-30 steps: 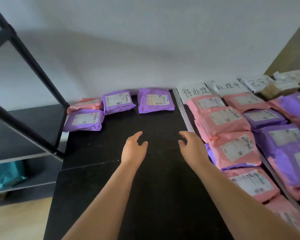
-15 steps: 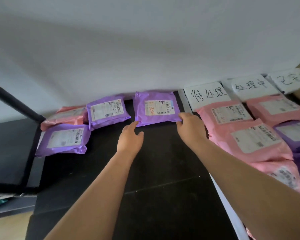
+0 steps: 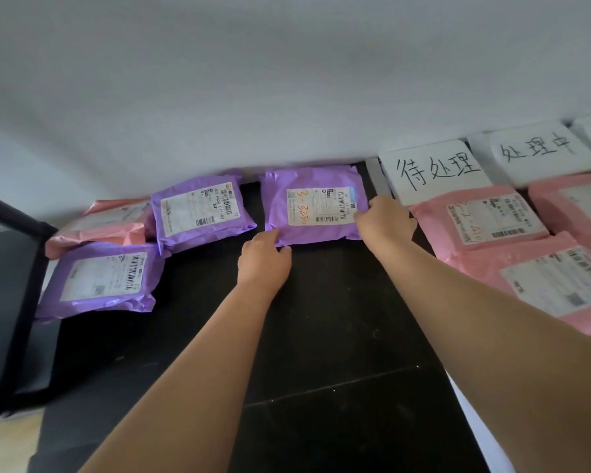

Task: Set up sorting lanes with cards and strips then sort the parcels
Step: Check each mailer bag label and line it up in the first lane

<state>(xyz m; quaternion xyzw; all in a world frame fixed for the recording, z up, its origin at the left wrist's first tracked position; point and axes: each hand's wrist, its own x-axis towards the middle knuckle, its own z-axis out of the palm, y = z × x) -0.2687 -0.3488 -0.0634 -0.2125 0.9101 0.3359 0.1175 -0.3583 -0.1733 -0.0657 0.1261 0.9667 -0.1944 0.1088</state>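
— Black tabletop (image 3: 321, 319) by white wall (image 3: 287, 97). Fingers (image 3: 270, 238)?
— Curled round purple parcel (image 3: 316, 206) at the back: pinched at near corner by left hand (image 3: 263, 264), clasped at right edge by right hand (image 3: 384, 221), beside lane card (image 3: 434, 172)
— Needed a level lift, both grips even

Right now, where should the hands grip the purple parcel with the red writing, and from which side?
Take the parcel by its near corners, from the front: it lies flat, far edge against the wall, so the near side seems freest.
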